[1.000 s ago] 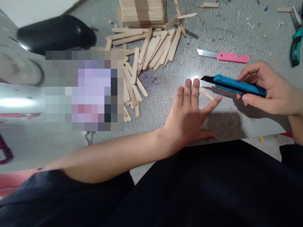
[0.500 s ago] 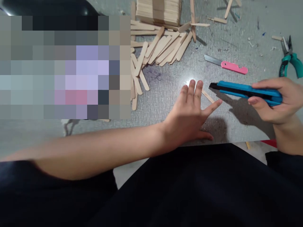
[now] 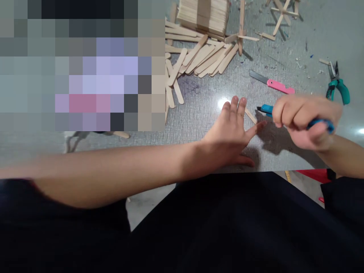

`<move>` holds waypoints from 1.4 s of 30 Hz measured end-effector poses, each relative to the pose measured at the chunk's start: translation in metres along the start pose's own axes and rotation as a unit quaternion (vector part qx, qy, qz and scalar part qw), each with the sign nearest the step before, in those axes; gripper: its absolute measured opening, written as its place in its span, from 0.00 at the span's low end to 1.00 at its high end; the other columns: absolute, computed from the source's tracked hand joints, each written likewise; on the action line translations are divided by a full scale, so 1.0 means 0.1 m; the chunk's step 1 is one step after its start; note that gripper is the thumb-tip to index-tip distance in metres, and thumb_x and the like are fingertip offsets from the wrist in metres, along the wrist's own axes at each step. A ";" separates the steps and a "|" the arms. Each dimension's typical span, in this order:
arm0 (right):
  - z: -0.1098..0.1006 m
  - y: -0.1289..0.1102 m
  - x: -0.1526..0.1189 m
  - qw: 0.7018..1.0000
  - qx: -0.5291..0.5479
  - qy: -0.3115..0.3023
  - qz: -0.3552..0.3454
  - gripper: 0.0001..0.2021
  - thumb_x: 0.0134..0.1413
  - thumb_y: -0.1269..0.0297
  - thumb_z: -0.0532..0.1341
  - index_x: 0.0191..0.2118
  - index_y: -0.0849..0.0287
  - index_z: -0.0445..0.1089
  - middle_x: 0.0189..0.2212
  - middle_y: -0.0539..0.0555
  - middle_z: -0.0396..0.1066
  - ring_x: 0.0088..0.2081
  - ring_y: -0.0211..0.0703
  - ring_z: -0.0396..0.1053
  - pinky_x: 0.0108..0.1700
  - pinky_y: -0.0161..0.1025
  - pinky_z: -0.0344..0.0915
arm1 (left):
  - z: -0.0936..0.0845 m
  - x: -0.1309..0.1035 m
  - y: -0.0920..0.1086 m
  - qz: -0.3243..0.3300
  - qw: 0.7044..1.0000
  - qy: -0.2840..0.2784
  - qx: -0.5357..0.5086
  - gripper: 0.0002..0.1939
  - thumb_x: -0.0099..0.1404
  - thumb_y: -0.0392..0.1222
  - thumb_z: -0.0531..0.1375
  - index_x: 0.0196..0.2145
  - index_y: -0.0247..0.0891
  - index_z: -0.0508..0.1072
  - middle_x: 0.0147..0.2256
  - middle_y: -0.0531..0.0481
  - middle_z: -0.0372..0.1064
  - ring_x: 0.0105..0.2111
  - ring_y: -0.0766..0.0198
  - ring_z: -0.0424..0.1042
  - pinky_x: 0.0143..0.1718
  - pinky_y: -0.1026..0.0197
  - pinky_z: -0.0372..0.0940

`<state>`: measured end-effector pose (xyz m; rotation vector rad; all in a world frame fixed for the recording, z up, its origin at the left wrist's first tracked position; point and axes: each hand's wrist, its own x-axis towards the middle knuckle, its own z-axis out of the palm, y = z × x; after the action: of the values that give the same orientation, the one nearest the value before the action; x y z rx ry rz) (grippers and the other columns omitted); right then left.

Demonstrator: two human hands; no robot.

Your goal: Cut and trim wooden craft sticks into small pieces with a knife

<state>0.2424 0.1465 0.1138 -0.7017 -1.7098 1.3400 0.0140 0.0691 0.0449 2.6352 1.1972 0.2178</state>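
Note:
My left hand [image 3: 230,132] lies with fingers spread on the grey table, over a small piece of wooden craft stick [image 3: 250,116]. One end of that piece shows between its fingers; the rest is hidden under the hand. To the right, my right hand [image 3: 305,117] is wrapped in a fist around a blue box cutter [image 3: 266,109]. The cutter's dark tip points left, toward the stick piece, and stands apart from it. Just above lies a pink-handled craft knife [image 3: 280,86] with its blade toward the upper left.
Loose craft sticks [image 3: 209,60] lie heaped beyond my left hand, below a banded stack of sticks [image 3: 203,17]. Crossed sticks [image 3: 283,13] stand at the upper right. Green-handled pliers [image 3: 337,85] lie at the right. A blurred patch hides the upper left.
My right hand has changed its hold on the box cutter, from thumb and fingers along its sides to a fist around it. The left hand stays on the stick piece. The view has shifted slightly.

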 end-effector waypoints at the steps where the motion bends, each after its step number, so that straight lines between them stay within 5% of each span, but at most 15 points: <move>1: 0.02 -0.04 0.08 1.000 0.023 0.000 -0.009 0.39 0.74 0.29 0.76 0.24 0.49 0.60 0.19 0.47 0.56 0.23 0.46 0.61 0.32 0.49 0.70 | -0.03 0.01 0.01 0.001 1.000 -0.011 0.007 0.71 0.71 0.83 0.75 0.92 0.32 0.61 0.88 0.09 0.50 0.88 0.03 0.56 0.82 0.12 0.62; 3: 0.07 -0.11 0.21 0.998 0.068 0.003 -0.018 0.42 0.81 0.32 0.71 0.24 0.52 0.52 0.19 0.44 0.50 0.21 0.39 0.49 0.32 0.44 0.61 | -0.08 0.02 0.02 0.001 0.999 -0.029 0.020 0.73 0.71 0.83 0.75 0.93 0.32 0.58 0.88 0.08 0.50 0.87 0.02 0.57 0.82 0.12 0.62; 8: 0.18 -0.18 0.28 0.995 0.085 -0.042 0.000 0.42 0.88 0.36 0.66 0.26 0.54 0.50 0.20 0.43 0.48 0.22 0.36 0.42 0.34 0.43 0.60 | -0.09 0.02 0.04 0.008 0.999 -0.016 0.038 0.75 0.68 0.82 0.78 0.92 0.32 0.59 0.86 0.07 0.55 0.85 0.02 0.61 0.80 0.14 0.65; 13: 0.21 -0.14 0.17 0.993 0.082 -0.070 -0.038 0.36 0.93 0.41 0.61 0.28 0.52 0.54 0.23 0.43 0.50 0.24 0.35 0.46 0.36 0.42 0.59 | -0.01 -0.02 0.04 0.000 0.999 0.024 0.028 0.68 0.75 0.79 0.73 0.92 0.32 0.60 0.88 0.12 0.55 0.86 0.06 0.61 0.80 0.14 0.66; 26: 0.22 -0.06 0.11 0.992 0.066 -0.086 -0.070 0.33 0.97 0.44 0.54 0.31 0.52 0.55 0.26 0.44 0.51 0.26 0.37 0.48 0.40 0.42 0.60 | -0.01 -0.04 0.05 -0.011 1.000 0.029 0.007 0.68 0.74 0.82 0.73 0.91 0.31 0.63 0.89 0.13 0.54 0.87 0.06 0.59 0.83 0.16 0.64; 31: 0.25 0.03 -0.03 0.992 0.045 -0.062 -0.095 0.36 0.93 0.39 0.58 0.30 0.53 0.54 0.26 0.45 0.54 0.26 0.38 0.50 0.38 0.43 0.59 | -0.01 -0.04 0.06 -0.016 1.000 0.015 0.004 0.63 0.76 0.83 0.69 0.88 0.32 0.68 0.90 0.16 0.53 0.88 0.06 0.57 0.83 0.15 0.63; 42: 0.29 0.10 -0.15 0.990 0.041 -0.041 -0.125 0.34 0.94 0.42 0.56 0.30 0.53 0.54 0.26 0.44 0.51 0.25 0.38 0.45 0.35 0.45 0.53 | -0.11 -0.04 0.11 -0.023 0.999 -0.046 -0.009 0.65 0.78 0.84 0.66 0.92 0.34 0.61 0.92 0.17 0.44 0.90 0.06 0.48 0.86 0.13 0.55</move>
<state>0.2243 0.1225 0.0981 -0.3759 -1.7309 1.2690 0.0169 0.0612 0.0579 2.5690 1.2194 0.0960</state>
